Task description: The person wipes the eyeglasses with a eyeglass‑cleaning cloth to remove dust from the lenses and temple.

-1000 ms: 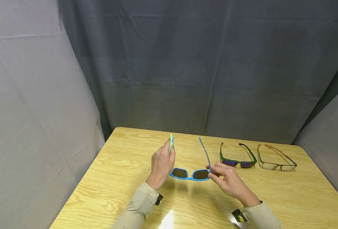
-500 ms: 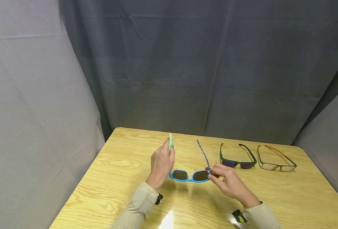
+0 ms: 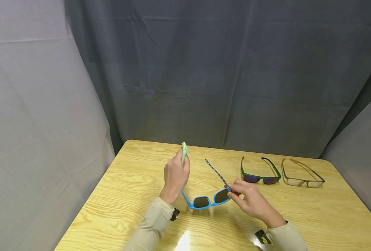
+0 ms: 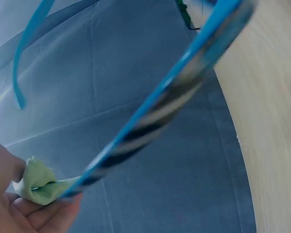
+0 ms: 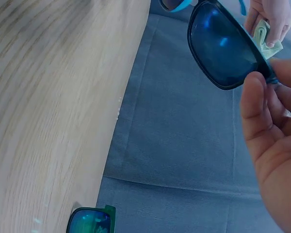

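Observation:
My right hand (image 3: 249,198) pinches a pair of blue-framed sunglasses (image 3: 201,202) at the hinge corner, thumb and fingertips on the frame beside one dark lens (image 5: 223,46). Both temples are unfolded, and the frame is tilted above the table. My left hand (image 3: 176,174) grips a folded pale green cloth (image 3: 184,150). In the left wrist view, a striped temple (image 4: 145,126) of the sunglasses runs down to the left fingertips, its tip right at the cloth (image 4: 39,182). The left hand hides part of that temple in the head view.
Green-framed sunglasses (image 3: 260,179) with purple-blue lenses lie on the wooden table (image 3: 119,195) to the right. Beside them lie clear-lens eyeglasses (image 3: 303,182) with orange-brown temples. A dark grey curtain (image 3: 179,76) hangs behind the table's far edge.
The blue sunglasses have turned, their left end dropping nearer the person and the right temple swinging leftward. The left hand and cloth have moved slightly left and away. The right hand keeps its pinch.

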`<state>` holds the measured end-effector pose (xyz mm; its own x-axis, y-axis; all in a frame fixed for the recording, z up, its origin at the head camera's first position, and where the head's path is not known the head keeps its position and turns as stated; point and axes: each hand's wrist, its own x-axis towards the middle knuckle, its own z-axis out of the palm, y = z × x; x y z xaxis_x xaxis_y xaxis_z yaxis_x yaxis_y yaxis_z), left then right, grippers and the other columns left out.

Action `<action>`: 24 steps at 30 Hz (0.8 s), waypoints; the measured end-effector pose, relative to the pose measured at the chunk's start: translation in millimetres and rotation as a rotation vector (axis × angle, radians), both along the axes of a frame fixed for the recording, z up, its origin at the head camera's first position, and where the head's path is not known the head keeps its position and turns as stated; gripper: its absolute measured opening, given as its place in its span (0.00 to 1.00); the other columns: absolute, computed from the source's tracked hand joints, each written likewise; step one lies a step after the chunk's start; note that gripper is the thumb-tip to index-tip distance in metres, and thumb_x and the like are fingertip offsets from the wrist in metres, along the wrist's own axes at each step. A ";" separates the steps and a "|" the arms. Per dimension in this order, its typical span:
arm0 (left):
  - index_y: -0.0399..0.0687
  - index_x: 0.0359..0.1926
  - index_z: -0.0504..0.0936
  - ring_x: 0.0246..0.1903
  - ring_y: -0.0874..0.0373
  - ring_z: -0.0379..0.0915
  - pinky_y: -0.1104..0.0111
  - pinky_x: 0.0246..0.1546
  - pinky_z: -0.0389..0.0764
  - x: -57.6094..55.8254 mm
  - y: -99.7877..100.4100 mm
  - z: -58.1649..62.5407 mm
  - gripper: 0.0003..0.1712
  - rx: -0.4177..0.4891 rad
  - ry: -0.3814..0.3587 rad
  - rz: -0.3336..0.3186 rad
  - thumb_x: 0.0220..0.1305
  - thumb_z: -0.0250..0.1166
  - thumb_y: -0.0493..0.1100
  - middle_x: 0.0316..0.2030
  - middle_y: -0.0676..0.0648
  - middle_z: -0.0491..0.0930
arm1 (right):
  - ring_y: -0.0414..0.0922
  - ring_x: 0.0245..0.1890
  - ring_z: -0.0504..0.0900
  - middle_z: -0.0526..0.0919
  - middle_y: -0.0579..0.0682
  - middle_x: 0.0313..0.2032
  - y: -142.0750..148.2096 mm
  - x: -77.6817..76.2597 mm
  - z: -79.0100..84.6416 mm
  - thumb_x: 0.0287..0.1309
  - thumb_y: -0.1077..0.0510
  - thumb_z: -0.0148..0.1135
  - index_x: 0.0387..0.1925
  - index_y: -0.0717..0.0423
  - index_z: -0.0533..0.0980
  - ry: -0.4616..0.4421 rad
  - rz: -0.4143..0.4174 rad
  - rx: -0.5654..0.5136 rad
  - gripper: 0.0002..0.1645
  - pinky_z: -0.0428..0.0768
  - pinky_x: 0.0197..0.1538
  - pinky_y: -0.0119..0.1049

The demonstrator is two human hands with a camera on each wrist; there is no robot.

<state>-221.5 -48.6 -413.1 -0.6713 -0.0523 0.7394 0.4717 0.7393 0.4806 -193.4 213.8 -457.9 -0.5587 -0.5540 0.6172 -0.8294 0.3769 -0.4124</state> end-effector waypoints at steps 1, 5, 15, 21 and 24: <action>0.36 0.37 0.77 0.09 0.68 0.47 0.77 0.08 0.52 0.2 -1.4 0.8 0.06 0.013 -0.002 -0.001 0.64 0.55 0.33 0.11 0.55 0.57 | 0.31 0.25 0.69 0.71 0.34 0.28 0.0 0.3 0.5 0.50 0.72 0.65 0.40 0.59 0.81 0.002 -0.004 0.004 0.14 0.71 0.23 0.22; 0.34 0.48 0.78 0.11 0.64 0.64 0.72 0.10 0.67 2.1 -7.3 2.2 0.13 0.064 -0.014 -0.019 0.65 0.56 0.35 0.18 0.48 0.77 | 0.31 0.26 0.68 0.71 0.34 0.28 1.2 1.4 4.2 0.50 0.73 0.65 0.40 0.59 0.81 0.011 -0.023 0.008 0.15 0.69 0.23 0.22; 0.33 0.60 0.71 0.35 0.53 0.81 0.66 0.33 0.82 7.6 -14.6 -3.0 0.21 0.022 -0.009 -0.210 0.69 0.55 0.37 0.44 0.39 0.81 | 0.32 0.26 0.68 0.73 0.38 0.31 5.6 -1.8 15.7 0.48 0.75 0.65 0.40 0.59 0.81 0.069 -0.049 -0.001 0.17 0.68 0.23 0.23; 0.35 0.62 0.70 0.53 0.51 0.74 0.64 0.52 0.75 13.0 -9.5 -3.7 0.23 -0.110 0.075 -0.276 0.67 0.57 0.36 0.55 0.40 0.75 | 0.31 0.25 0.67 0.73 0.38 0.30 4.6 -2.7 21.0 0.47 0.76 0.64 0.37 0.57 0.80 0.110 -0.061 0.005 0.17 0.67 0.23 0.22; 0.34 0.61 0.71 0.57 0.50 0.70 0.64 0.59 0.69 14.8 -3.7 -4.9 0.22 -0.197 0.175 -0.301 0.67 0.57 0.37 0.57 0.40 0.74 | 0.31 0.24 0.65 0.72 0.39 0.31 4.3 -2.0 23.4 0.49 0.76 0.63 0.37 0.59 0.80 0.104 -0.074 0.016 0.16 0.66 0.23 0.21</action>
